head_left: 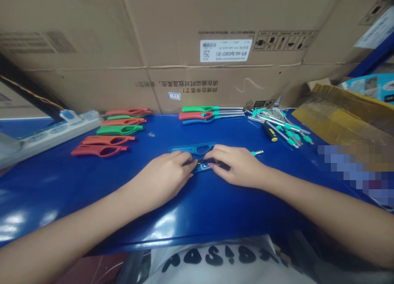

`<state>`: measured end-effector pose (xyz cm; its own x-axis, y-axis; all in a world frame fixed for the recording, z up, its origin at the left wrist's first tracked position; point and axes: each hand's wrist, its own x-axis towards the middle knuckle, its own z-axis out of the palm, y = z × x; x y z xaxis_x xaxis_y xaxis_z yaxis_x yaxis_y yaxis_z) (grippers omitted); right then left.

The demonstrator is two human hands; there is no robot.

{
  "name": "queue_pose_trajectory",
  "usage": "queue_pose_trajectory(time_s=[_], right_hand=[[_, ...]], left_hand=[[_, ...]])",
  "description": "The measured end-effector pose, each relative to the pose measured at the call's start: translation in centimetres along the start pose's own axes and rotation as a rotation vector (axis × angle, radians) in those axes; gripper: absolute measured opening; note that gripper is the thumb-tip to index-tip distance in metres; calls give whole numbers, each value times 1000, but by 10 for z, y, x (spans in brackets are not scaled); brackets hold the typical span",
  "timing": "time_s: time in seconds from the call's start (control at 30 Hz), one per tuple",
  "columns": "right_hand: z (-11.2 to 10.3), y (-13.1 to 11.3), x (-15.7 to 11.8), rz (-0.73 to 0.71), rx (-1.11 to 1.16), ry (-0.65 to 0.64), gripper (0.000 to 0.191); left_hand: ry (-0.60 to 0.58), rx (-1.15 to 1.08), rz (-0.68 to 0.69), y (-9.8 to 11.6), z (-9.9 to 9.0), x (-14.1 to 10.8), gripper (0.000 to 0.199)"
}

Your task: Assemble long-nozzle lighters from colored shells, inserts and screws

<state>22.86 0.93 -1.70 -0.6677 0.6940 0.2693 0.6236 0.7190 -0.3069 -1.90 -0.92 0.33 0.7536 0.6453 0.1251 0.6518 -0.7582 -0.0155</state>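
Observation:
A blue gas lighter casing half (197,168) lies under my fingertips, with thin white wire showing in it. My left hand (168,175) is closed at its left part, fingers pinched together over the edge. From the other side my right hand (235,165) is closed, its thumb and fingers pinching at the casing and wire; a small dark part shows between the fingertips. Just behind lies a second blue casing half (184,147) with a trigger opening. Beyond my right hand a metal tube end (258,152) with a teal collar sticks out; its other end is hidden.
Red, orange and green casings (104,151) lie at left, near tiny metal pieces (151,134) and a power strip (61,132). Several lighters with tubes (212,115) sit at the back. A heap of metal tubes (286,128) and a screwdriver (270,132) lie right. A cardboard box (166,37) stands behind.

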Motion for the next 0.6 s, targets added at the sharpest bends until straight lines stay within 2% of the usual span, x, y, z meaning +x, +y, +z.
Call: queue_pose_trajectory(time_s=[0.2, 0.37, 0.6], right_hand=[[0, 5, 0, -51, -75, 2, 32], [-1, 8, -2, -129, -132, -76, 36], [-4, 9, -2, -82, -45, -107, 37]], left_hand=[[24, -108, -55, -6, 7, 1, 39], [35, -136, -44, -8, 9, 1, 36], [44, -142, -21, -7, 9, 1, 32]])
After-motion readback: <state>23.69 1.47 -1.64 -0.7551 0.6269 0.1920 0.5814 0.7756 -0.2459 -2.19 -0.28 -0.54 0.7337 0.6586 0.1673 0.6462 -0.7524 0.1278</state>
